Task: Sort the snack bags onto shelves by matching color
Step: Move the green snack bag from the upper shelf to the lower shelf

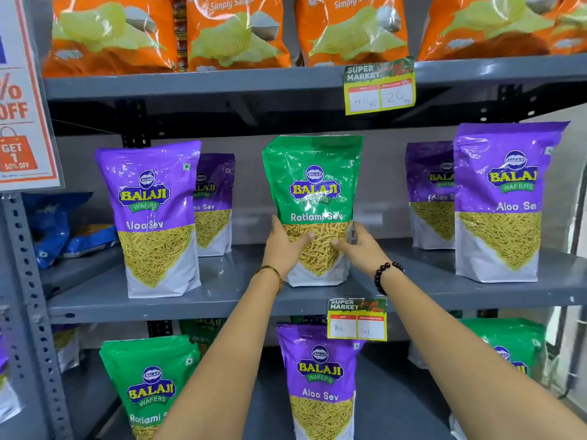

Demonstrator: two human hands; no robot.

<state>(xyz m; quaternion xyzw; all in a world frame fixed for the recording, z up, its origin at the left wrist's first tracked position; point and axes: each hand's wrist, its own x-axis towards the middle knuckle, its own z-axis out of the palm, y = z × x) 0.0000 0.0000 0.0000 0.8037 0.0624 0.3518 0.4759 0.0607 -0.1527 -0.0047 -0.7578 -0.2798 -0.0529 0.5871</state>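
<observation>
A green Ratlami Sev bag stands upright at the middle of the middle shelf. My left hand grips its lower left side and my right hand its lower right side. Purple Aloo Sev bags stand on the same shelf: one at the left, one behind it, and two at the right. On the lower shelf a purple Aloo Sev bag stands between green bags at the left and right.
Orange Simply Salted chip bags fill the top shelf. Price tags hang from the upper shelf edge and the middle shelf edge. A discount sign hangs at the left, with blue bags behind the upright post.
</observation>
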